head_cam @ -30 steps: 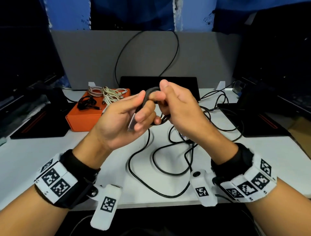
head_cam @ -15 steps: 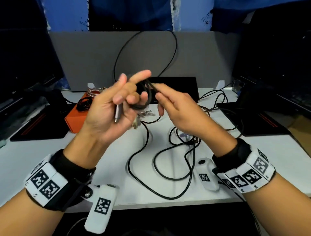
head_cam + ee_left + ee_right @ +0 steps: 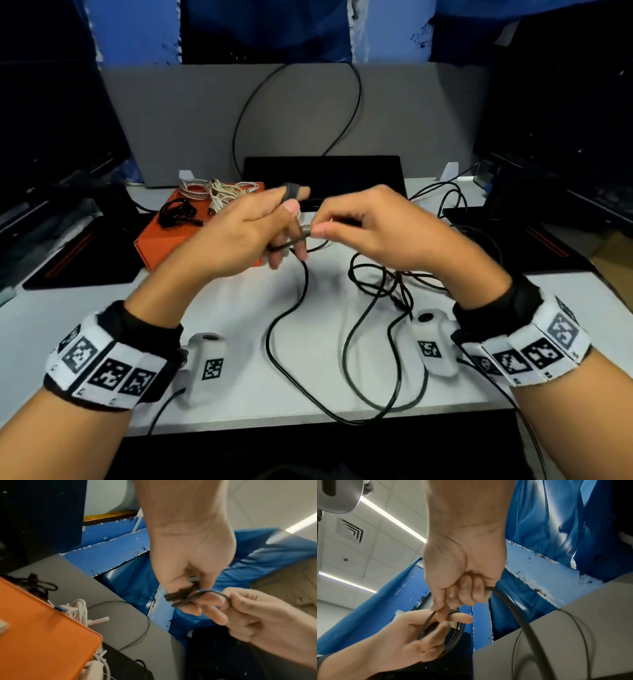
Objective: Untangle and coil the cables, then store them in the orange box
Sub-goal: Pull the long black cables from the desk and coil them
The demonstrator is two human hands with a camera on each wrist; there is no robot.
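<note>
A black cable (image 3: 301,308) trails in loose loops over the white table (image 3: 85,301). Its near end is wound in a small coil (image 3: 181,597) around the fingers of my left hand (image 3: 291,222), which holds it above the table. My right hand (image 3: 318,232) pinches the cable right beside the coil (image 3: 453,635); the strand runs out under its curled fingers (image 3: 467,588). The orange box (image 3: 171,243) sits left of my left hand, with a white cable bundle (image 3: 219,195) and a coiled black cable (image 3: 178,216) on it.
A grey partition (image 3: 171,120) stands behind the table, and a thin black cable (image 3: 356,89) runs up it. A black slab (image 3: 322,171) lies at the back centre, and dark mats (image 3: 78,253) flank the table. More tangled black cable (image 3: 455,205) lies to the right.
My left hand has dropped from its raised pose and turned its back upward, keeping the coil. My right hand went from straight fingers to pinching the cable beside the coil.
</note>
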